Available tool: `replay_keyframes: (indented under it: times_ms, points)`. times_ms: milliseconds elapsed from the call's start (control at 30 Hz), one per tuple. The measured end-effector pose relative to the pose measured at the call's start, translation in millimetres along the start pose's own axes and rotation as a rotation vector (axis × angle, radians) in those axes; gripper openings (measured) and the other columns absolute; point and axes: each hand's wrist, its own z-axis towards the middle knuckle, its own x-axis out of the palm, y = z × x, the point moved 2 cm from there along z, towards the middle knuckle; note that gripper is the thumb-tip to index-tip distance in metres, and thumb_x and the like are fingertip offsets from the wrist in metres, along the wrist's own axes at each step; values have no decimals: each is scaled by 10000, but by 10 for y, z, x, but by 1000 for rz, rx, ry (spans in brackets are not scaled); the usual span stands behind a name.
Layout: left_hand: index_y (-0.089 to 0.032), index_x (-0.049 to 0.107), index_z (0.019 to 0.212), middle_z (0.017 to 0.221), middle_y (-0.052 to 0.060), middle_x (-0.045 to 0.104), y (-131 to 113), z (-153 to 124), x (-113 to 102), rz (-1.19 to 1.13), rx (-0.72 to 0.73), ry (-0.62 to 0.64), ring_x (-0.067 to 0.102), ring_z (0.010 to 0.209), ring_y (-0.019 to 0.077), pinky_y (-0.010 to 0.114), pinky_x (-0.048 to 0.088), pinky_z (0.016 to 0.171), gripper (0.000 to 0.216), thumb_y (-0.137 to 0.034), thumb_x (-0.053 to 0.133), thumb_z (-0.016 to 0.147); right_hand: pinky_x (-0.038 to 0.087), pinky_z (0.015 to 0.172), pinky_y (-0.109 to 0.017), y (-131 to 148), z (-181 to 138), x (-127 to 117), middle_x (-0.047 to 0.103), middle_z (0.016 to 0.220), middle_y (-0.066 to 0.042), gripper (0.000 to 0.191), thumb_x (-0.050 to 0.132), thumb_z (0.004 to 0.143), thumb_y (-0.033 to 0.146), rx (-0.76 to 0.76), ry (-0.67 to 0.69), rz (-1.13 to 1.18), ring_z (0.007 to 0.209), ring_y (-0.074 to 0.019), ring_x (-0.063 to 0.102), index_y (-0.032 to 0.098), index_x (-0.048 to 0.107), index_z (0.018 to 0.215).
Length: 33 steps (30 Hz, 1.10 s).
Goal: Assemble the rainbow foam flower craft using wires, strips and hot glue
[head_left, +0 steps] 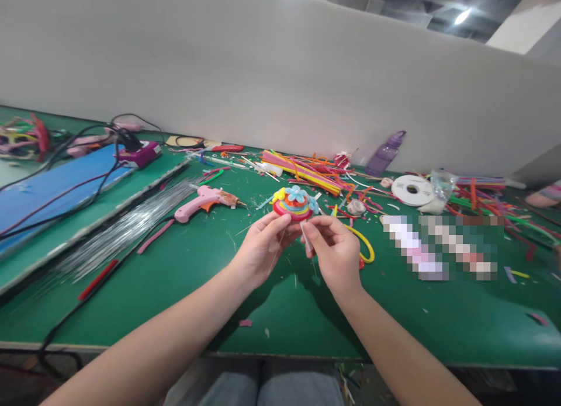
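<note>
My left hand is closed round the underside of a small round pipe-cleaner craft, red and orange with a blue flower and a yellow flower on top, held above the green table. My right hand pinches a thin white strip just under the craft's right side. Both forearms reach in from the near edge.
A pink glue gun lies left of the craft beside a bundle of silver wires. Coloured pipe cleaners, a white tape roll, a purple bottle and a yellow loop lie behind and right. Cables and a blue board fill the left.
</note>
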Motion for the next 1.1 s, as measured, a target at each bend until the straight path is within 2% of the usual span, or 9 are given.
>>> replay_keyframes:
  times_ms: [233, 400, 467, 567, 633, 800, 967, 1100]
  points:
    - [-149, 715, 908, 920, 49, 739, -3, -7, 8, -6, -1, -13, 671, 797, 141, 272, 509, 796, 198, -275, 734, 755, 452, 431, -222, -16, 2, -9, 640, 621, 22, 234, 679, 796, 398, 8, -26, -20, 435, -80, 530, 185, 672, 891]
    - [-157, 717, 870, 912, 40, 744, -7, 3, -14, -12, 2, -65, 684, 810, 146, 279, 506, 830, 187, -268, 758, 725, 518, 546, -254, -9, 7, -35, 674, 660, -1, 197, 673, 803, 373, -27, -47, -105, 561, -122, 614, 192, 689, 879]
    - [-158, 718, 836, 872, 30, 747, -14, 3, -21, -24, -2, -95, 688, 798, 142, 280, 502, 855, 172, -263, 769, 710, 533, 603, -271, -1, 8, -46, 690, 724, -16, 171, 665, 810, 360, -67, -81, -132, 634, -136, 639, 198, 684, 862]
    - [-156, 718, 826, 852, 15, 747, -28, -3, -16, -39, 0, -116, 685, 775, 122, 265, 502, 861, 172, -260, 777, 702, 535, 710, -290, 26, 10, -60, 684, 827, -23, 112, 654, 817, 324, -206, -152, -154, 775, -146, 646, 213, 674, 827]
    - [-153, 716, 823, 857, 13, 748, -34, -10, -8, -43, -3, -125, 684, 770, 117, 261, 505, 858, 173, -262, 778, 702, 528, 719, -281, 32, 11, -68, 671, 836, -16, 95, 653, 817, 312, -249, -188, -145, 795, -140, 638, 218, 665, 817]
    - [-153, 716, 816, 836, 9, 748, -35, -17, 5, -47, -10, -127, 685, 747, 116, 259, 510, 848, 178, -268, 782, 697, 499, 561, -238, 3, 11, -76, 635, 713, 23, 158, 676, 795, 321, -143, -178, -123, 600, -106, 595, 220, 619, 903]
    - [-159, 722, 828, 824, 9, 747, -25, -2, -6, -51, 1, -103, 691, 771, 128, 264, 514, 848, 158, -264, 765, 719, 547, 658, -262, -4, 10, -65, 703, 843, -17, 116, 658, 817, 317, -154, -134, -126, 737, -135, 663, 219, 675, 876]
    - [-160, 725, 856, 849, 9, 750, -31, -1, 11, -81, 16, -95, 686, 792, 121, 252, 519, 850, 158, -245, 757, 725, 565, 688, -274, -16, 10, -70, 732, 845, -15, 128, 688, 800, 326, -117, -124, -123, 756, -152, 693, 231, 705, 885]
